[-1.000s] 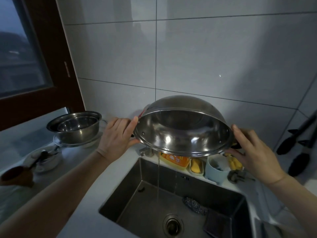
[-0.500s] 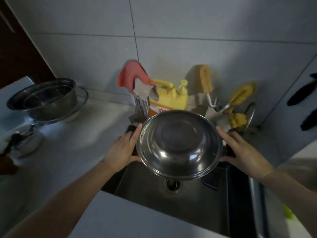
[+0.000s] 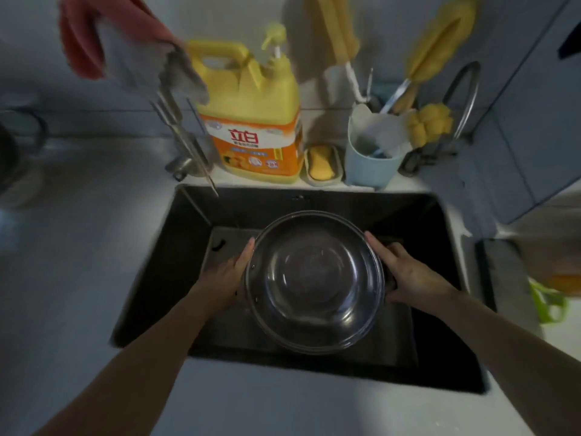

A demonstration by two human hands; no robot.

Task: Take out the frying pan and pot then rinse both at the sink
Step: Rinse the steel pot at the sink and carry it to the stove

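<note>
A round stainless steel pot (image 3: 314, 283) is down inside the dark sink (image 3: 188, 240), mouth up, with nothing visible inside it. My left hand (image 3: 228, 272) grips its left rim and my right hand (image 3: 405, 272) grips its right side over a dark handle. Both forearms reach in from the bottom of the view. A second steel pot (image 3: 12, 152) shows only partly at the far left edge, blurred. No frying pan is in view.
Behind the sink stand a yellow detergent jug (image 3: 251, 121), a soap dish (image 3: 322, 165), a pale blue cup (image 3: 371, 158) of brushes and a curved tap (image 3: 462, 99). A metal rack (image 3: 182, 127) holds a pink and grey cloth (image 3: 119, 45). White countertop (image 3: 78, 262) surrounds the sink.
The pot was held tilted high above the sink, draining water. It has turned mouth up and come down into the basin. My view has dropped to look straight down.
</note>
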